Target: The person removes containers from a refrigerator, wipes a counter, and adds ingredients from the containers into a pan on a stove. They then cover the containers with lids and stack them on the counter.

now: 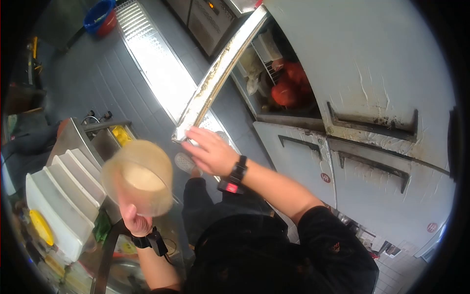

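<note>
My left hand (133,220) is clenched around the base of a clear round tub (139,176). Its mouth tips toward me, and a pale beige layer sits in the bottom. The open fridge compartment (286,117) lies at two o'clock from the tub, with red bags (290,87) inside. My right hand (209,152) is nearer to it, fingers stretched loosely over the door edge (220,68), which runs from seven to one o'clock.

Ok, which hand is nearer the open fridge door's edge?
Right. The right hand touches the fridge door at its lower corner; the left hand is off to the side, apart from the door, holding a translucent container.
</note>
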A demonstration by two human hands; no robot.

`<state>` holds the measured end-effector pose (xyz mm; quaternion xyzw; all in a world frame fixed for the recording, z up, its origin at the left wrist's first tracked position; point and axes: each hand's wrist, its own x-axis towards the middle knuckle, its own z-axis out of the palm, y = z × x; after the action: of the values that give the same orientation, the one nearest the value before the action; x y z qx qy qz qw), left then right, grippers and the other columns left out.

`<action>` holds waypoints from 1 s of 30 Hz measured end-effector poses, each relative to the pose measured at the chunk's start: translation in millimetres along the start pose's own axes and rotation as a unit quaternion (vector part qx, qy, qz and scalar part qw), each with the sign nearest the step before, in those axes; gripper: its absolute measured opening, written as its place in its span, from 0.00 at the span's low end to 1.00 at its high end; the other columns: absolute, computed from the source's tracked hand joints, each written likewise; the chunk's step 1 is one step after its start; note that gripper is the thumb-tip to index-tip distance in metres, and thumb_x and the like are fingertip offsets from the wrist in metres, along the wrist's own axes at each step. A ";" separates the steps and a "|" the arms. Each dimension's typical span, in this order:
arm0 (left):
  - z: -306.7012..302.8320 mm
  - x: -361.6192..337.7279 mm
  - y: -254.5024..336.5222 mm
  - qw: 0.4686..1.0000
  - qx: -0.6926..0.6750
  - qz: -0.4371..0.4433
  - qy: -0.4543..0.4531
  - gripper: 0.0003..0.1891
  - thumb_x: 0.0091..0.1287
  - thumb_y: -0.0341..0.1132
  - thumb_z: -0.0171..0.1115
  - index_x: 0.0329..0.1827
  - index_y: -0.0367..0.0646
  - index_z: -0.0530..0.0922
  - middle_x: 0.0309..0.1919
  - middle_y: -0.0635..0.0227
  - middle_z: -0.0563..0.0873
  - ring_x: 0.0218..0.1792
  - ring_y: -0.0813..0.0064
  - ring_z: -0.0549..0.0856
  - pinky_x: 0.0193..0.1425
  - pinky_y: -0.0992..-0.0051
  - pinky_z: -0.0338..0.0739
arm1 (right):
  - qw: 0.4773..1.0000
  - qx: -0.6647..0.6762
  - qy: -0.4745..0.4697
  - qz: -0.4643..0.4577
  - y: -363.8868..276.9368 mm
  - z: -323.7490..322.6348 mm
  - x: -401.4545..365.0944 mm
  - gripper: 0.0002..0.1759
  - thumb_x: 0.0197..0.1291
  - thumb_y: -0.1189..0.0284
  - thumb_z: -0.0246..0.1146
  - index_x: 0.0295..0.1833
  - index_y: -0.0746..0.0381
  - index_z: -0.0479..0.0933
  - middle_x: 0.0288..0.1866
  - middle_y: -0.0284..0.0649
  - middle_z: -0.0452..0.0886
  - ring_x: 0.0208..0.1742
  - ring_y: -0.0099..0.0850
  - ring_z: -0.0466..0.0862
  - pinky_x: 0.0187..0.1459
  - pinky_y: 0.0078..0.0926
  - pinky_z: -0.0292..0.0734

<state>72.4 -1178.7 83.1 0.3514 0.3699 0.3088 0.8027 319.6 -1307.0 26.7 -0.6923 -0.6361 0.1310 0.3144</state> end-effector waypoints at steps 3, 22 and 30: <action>-18.8 -12.8 -17.7 0.993 0.043 -0.082 -0.071 0.58 0.51 0.53 0.72 0.82 0.39 0.51 0.76 0.51 0.61 0.75 0.52 0.65 0.78 0.54 0.60 | 0.989 -0.013 0.025 0.148 33.0 9.2 -66.4 0.22 0.55 0.76 0.67 0.58 0.63 0.79 0.61 0.47 0.79 0.63 0.48 0.78 0.64 0.46 0.74; -10.8 -7.2 -319.3 0.922 0.064 -0.382 0.008 0.52 0.52 0.33 0.70 0.81 0.35 0.51 0.75 0.56 0.66 0.76 0.60 0.65 0.80 0.63 0.57 | 0.572 0.291 0.466 0.609 502.6 134.6 -286.5 0.25 0.67 0.66 0.67 0.63 0.68 0.72 0.49 0.40 0.83 0.48 0.27 0.82 0.49 0.23 0.80; -30.7 23.7 -380.2 0.889 0.132 -0.437 0.020 0.56 0.50 0.43 0.77 0.81 0.38 0.53 0.76 0.55 0.64 0.75 0.57 0.66 0.77 0.58 0.65 | 0.670 0.022 0.363 0.647 641.2 141.3 -286.6 0.39 0.66 0.62 0.67 0.76 0.66 0.60 0.72 0.50 0.70 0.72 0.39 0.70 0.71 0.34 0.65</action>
<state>149.9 -1364.3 -241.8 0.2507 0.5391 -0.1183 0.7953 704.5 -1540.7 -530.5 -0.9161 0.1387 0.0534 0.3723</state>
